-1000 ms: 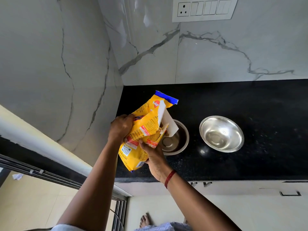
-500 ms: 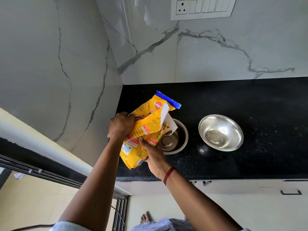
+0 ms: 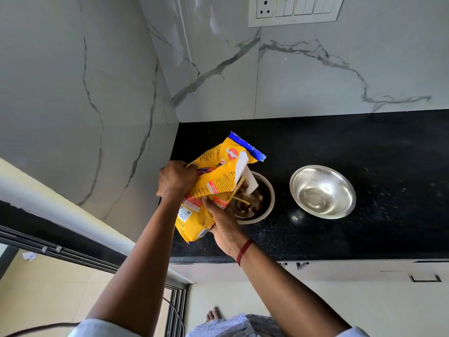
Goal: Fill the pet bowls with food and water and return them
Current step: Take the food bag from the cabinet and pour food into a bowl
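A yellow pet food bag [image 3: 213,188] with a blue top edge is tilted over the left steel bowl [image 3: 263,203] on the black counter. Brown kibble is spilling from the bag's torn mouth into that bowl. My left hand [image 3: 176,180] grips the bag's upper left side. My right hand [image 3: 222,224] holds the bag from below, thumb pressed on its front. The bag and my right hand hide the bowl's left half. A second steel bowl [image 3: 323,192] stands to the right, holding no food.
The black counter [image 3: 364,154] runs to the right, with marble walls behind and on the left. A switch panel [image 3: 294,9] is on the back wall. A sliding window frame [image 3: 60,251] lies lower left. My bare foot [image 3: 213,314] shows on the floor.
The bag has tipped further over the left bowl, and kibble now falls into it; earlier the bowl's bottom looked bare. Both hands keep their hold.
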